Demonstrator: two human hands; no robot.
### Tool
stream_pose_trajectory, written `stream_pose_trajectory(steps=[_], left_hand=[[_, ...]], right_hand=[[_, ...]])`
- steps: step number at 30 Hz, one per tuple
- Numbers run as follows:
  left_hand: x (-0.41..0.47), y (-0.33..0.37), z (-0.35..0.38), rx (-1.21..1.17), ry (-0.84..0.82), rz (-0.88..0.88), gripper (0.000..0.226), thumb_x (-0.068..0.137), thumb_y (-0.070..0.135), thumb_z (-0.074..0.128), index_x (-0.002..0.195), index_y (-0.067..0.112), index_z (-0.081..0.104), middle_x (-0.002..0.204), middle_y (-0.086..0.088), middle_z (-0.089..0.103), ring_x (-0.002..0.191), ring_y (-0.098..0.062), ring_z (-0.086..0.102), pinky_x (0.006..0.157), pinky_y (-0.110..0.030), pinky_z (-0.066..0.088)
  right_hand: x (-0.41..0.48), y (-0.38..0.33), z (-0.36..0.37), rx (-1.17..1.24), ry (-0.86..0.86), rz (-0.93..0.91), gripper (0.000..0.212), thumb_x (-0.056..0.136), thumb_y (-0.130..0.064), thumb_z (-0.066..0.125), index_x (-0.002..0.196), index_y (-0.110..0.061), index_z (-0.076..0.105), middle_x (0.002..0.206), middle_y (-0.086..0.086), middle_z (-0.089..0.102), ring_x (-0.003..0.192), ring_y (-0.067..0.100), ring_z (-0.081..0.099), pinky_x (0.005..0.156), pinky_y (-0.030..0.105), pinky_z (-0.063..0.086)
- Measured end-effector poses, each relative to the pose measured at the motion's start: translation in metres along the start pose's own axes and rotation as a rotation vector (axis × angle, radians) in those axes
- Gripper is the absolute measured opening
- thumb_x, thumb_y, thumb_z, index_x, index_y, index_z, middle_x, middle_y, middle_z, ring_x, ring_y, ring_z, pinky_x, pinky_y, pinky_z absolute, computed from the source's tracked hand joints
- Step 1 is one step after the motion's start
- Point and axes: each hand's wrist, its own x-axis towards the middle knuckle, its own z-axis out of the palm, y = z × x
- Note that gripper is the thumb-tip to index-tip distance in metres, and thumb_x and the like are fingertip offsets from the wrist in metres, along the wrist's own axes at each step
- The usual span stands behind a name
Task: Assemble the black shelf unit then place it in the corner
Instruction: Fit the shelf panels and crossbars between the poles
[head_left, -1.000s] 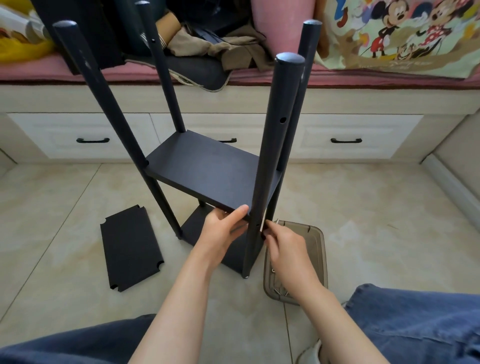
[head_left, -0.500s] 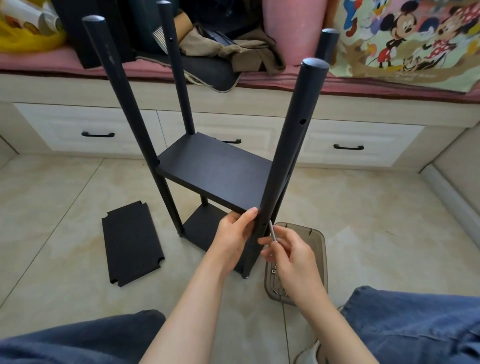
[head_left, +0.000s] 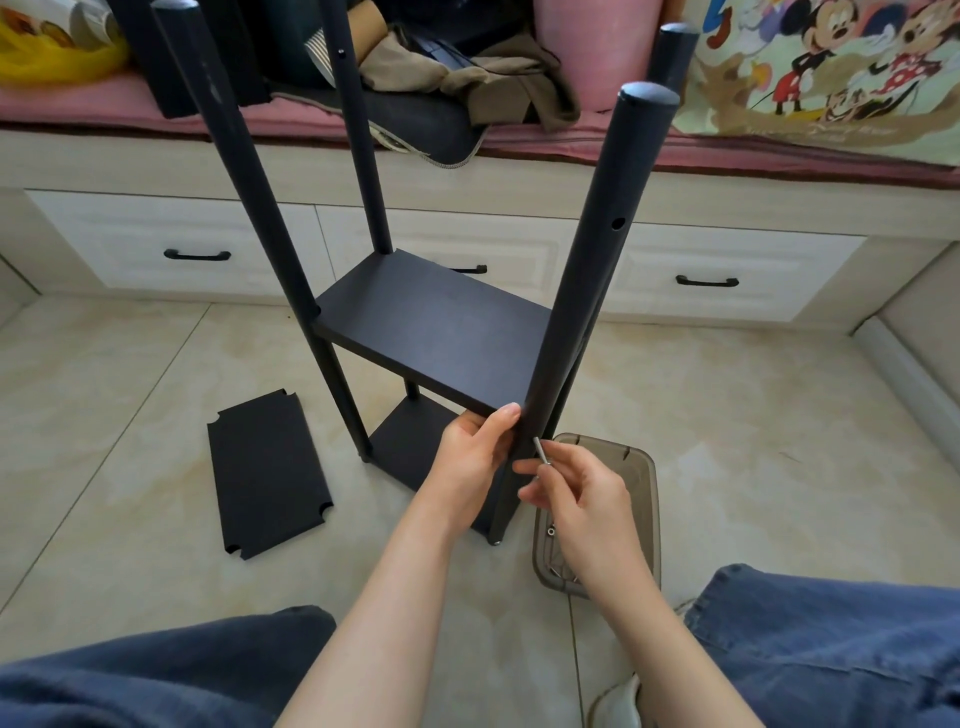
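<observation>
Silver tool (head_left: 540, 450) pinched beside black post (head_left: 582, 291)

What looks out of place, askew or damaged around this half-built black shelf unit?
One flat black shelf panel with notched corners lies loose on the beige tiled floor, left of the black four-post shelf unit, unfitted. The near post's upper screw hole stands empty. Nothing looks damaged.

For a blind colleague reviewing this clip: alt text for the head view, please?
A person's left hand grips the near post of a half-built black shelf unit while the right hand pinches a thin metal rod beside it. A loose shelf panel lies on the floor.
</observation>
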Motion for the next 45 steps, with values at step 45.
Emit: stream_pose_trajectory(steps=[45], left_hand=[[0.001,0.000,0.004,0.022,0.020,0.012,0.028,0.103,0.020,0.053,0.113,-0.003,0.066,0.114,-0.032,0.066,0.099,-0.029,0.071,0.082,-0.028,0.059]], right_hand=[[-0.004,0.008,0.032,0.250,0.340,-0.010,0.015,0.089,-0.001,0.069,0.091,-0.016,0.071,0.086,-0.005,0.076,0.084,0.012,0.074,0.081,0.030,0.059]])
